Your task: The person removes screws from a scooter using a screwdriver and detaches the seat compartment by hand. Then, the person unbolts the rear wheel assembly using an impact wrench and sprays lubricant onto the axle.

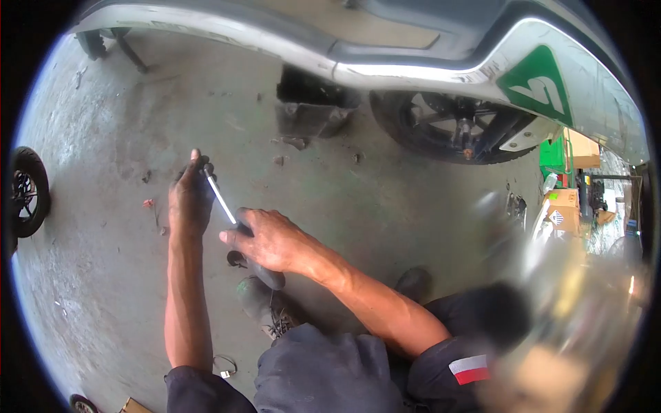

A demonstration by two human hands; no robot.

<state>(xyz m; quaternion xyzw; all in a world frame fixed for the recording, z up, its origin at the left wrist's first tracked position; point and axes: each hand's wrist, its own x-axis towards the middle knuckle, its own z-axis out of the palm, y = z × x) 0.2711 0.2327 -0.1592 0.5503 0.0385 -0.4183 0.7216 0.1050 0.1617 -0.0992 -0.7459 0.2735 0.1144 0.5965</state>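
A screwdriver (pixel 221 199) with a thin bright shaft slants between my two hands, above the floor. My right hand (pixel 268 237) is closed round its dark handle (pixel 267 274), the end of which shows below the palm. At the shaft's far, dark end, my left hand (pixel 190 199) has its fingers curled, with the thumb pointing up and away. The very tip is partly hidden by the left fingers, so its shape does not show.
Overhead and ahead stretches a silver-white vehicle body (pixel 413 74) with a green emblem. Below it stand a black wheel (pixel 454 127) and a dark open bin (pixel 313 118). Another wheel (pixel 29 191) is at the left, cardboard boxes (pixel 564 210) at the right, and my shoe (pixel 258 299) below.
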